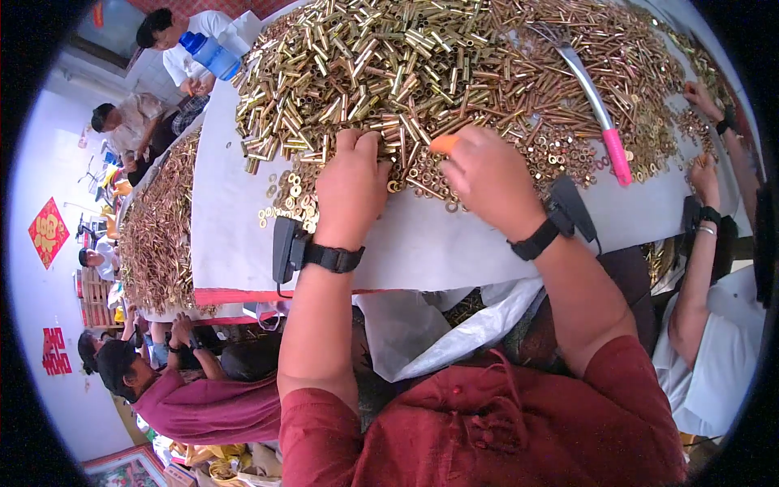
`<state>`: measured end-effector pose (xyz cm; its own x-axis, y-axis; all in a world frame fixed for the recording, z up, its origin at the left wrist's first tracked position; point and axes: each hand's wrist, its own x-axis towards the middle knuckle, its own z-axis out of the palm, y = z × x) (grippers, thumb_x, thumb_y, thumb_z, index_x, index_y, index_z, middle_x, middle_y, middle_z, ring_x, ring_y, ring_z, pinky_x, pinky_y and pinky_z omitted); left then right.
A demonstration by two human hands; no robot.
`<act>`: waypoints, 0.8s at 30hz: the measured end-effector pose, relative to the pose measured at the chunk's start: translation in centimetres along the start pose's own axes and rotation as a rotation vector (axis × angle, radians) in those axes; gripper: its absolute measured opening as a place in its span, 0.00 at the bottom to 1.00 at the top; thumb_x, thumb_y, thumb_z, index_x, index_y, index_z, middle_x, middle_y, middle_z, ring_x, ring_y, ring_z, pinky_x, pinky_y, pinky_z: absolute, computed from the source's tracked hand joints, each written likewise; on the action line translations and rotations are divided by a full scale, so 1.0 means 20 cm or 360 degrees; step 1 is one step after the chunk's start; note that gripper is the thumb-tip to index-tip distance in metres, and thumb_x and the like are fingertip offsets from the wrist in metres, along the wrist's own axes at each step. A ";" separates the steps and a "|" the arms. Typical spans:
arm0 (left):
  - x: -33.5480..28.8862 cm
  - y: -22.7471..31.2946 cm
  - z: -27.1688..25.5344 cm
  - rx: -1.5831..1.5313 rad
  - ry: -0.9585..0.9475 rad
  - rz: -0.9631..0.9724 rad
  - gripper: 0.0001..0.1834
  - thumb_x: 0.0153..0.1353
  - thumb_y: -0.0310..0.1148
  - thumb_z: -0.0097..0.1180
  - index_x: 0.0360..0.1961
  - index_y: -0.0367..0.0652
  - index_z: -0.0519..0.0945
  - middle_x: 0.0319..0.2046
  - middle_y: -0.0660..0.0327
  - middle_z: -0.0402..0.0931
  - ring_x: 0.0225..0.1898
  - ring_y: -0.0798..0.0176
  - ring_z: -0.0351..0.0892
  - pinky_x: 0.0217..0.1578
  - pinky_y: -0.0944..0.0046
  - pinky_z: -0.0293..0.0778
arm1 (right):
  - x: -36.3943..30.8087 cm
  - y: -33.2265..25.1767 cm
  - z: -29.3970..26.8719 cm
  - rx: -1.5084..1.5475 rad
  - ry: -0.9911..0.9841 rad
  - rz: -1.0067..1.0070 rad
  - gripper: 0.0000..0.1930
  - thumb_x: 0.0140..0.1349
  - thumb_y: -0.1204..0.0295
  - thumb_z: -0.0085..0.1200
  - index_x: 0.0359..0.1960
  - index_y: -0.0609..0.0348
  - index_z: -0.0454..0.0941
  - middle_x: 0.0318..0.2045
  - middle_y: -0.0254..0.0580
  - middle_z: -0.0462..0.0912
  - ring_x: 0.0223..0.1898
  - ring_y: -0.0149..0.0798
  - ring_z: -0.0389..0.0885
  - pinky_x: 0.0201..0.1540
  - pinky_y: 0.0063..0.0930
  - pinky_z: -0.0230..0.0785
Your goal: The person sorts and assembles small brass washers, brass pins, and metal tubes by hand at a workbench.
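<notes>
A large heap of brass-coloured metal sleeves [357, 57] and thinner threaded rods [527, 81] covers the pale tabletop in front of me. Along its near edge lie loose washers [294, 191] and nuts [560, 160]. My left hand [350, 191] is at that edge, its fingers curled down among the sleeves; what they hold, if anything, is hidden. To its right, my right hand [497, 180] is bent over the nuts and rods with fingers drawn in. An orange cover [443, 144] appears to sit on one of its fingertips. Its grip is mostly hidden too.
A metal hand tool with a pink handle [617, 156] rests on the heap at right. Another person's hands [704, 174] work at the table's right side. White plastic sheeting [454, 333] hangs at the near edge. A second heaped table [158, 227] and seated people are at left.
</notes>
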<state>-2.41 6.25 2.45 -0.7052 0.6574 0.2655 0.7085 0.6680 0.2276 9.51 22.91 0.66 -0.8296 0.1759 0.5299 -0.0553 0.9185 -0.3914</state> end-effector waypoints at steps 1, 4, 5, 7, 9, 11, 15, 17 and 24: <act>0.01 0.01 0.00 0.0103 -0.0084 -0.0054 0.19 0.56 0.35 0.62 0.48 0.44 0.75 0.47 0.54 0.73 0.38 0.44 0.80 0.35 0.49 0.79 | -0.01 -0.03 0.00 0.0002 0.0007 0.0006 0.06 0.55 0.68 0.58 0.34 0.52 0.78 0.32 0.40 0.76 0.38 0.46 0.77 0.40 0.40 0.72; 0.03 0.04 -0.01 0.0161 -0.0120 0.0020 0.18 0.55 0.36 0.63 0.45 0.42 0.74 0.46 0.51 0.73 0.37 0.44 0.80 0.33 0.49 0.78 | -0.03 -0.14 0.05 0.0028 -0.0162 -0.0168 0.07 0.56 0.69 0.58 0.34 0.56 0.79 0.32 0.40 0.77 0.38 0.46 0.77 0.38 0.38 0.72; 0.04 0.05 -0.01 0.0161 -0.0123 0.0029 0.18 0.55 0.36 0.63 0.45 0.42 0.74 0.46 0.51 0.73 0.37 0.44 0.80 0.33 0.49 0.78 | -0.04 -0.15 0.09 -0.0064 -0.0256 -0.0148 0.07 0.56 0.70 0.57 0.35 0.55 0.79 0.32 0.39 0.77 0.38 0.45 0.77 0.38 0.38 0.72; 0.07 0.05 -0.02 0.0197 -0.0196 0.0008 0.19 0.55 0.38 0.63 0.42 0.40 0.73 0.42 0.49 0.74 0.37 0.43 0.80 0.34 0.48 0.78 | -0.04 -0.16 0.11 -0.0101 -0.0324 -0.0126 0.06 0.56 0.72 0.56 0.36 0.54 0.79 0.30 0.39 0.76 0.38 0.44 0.76 0.37 0.37 0.73; 0.10 0.01 -0.01 0.0197 -0.0242 0.0027 0.19 0.55 0.39 0.63 0.42 0.40 0.73 0.40 0.48 0.75 0.37 0.42 0.79 0.35 0.47 0.77 | -0.04 -0.15 0.11 -0.0045 -0.0277 -0.0123 0.07 0.55 0.73 0.56 0.36 0.53 0.80 0.31 0.39 0.76 0.38 0.45 0.77 0.37 0.37 0.73; 0.09 -0.02 -0.01 0.0119 -0.0258 0.0097 0.19 0.55 0.42 0.63 0.38 0.38 0.74 0.36 0.46 0.77 0.39 0.40 0.79 0.37 0.46 0.76 | -0.04 -0.13 0.09 0.0010 -0.0234 -0.0120 0.07 0.55 0.73 0.56 0.36 0.53 0.80 0.31 0.39 0.77 0.38 0.46 0.77 0.37 0.38 0.73; 0.06 -0.07 0.00 0.0150 -0.0236 0.0157 0.17 0.54 0.39 0.65 0.33 0.38 0.75 0.34 0.47 0.78 0.35 0.42 0.79 0.34 0.50 0.76 | -0.03 -0.06 0.06 0.0220 -0.0134 0.0032 0.10 0.55 0.74 0.56 0.39 0.53 0.81 0.32 0.41 0.78 0.38 0.48 0.78 0.39 0.41 0.73; 0.05 -0.14 -0.01 -0.0360 -0.0165 0.0072 0.17 0.57 0.40 0.65 0.33 0.36 0.75 0.29 0.48 0.78 0.31 0.49 0.79 0.33 0.55 0.73 | -0.01 -0.04 0.05 0.0237 -0.0136 0.0062 0.10 0.55 0.73 0.57 0.40 0.53 0.81 0.33 0.42 0.79 0.38 0.49 0.79 0.39 0.41 0.72; -0.01 -0.36 -0.04 -0.1136 0.0049 -0.0510 0.23 0.63 0.47 0.61 0.34 0.34 0.74 0.25 0.63 0.74 0.28 0.67 0.67 0.33 0.64 0.70 | 0.01 -0.01 0.05 0.0415 -0.0145 0.0215 0.11 0.57 0.73 0.57 0.42 0.56 0.81 0.36 0.44 0.81 0.36 0.46 0.81 0.39 0.35 0.74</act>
<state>-7.40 1.04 1.58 -0.8846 0.4536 0.1085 0.3244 0.4311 0.8420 8.88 22.31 0.07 -0.8849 0.2468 0.3951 -0.0723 0.7651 -0.6398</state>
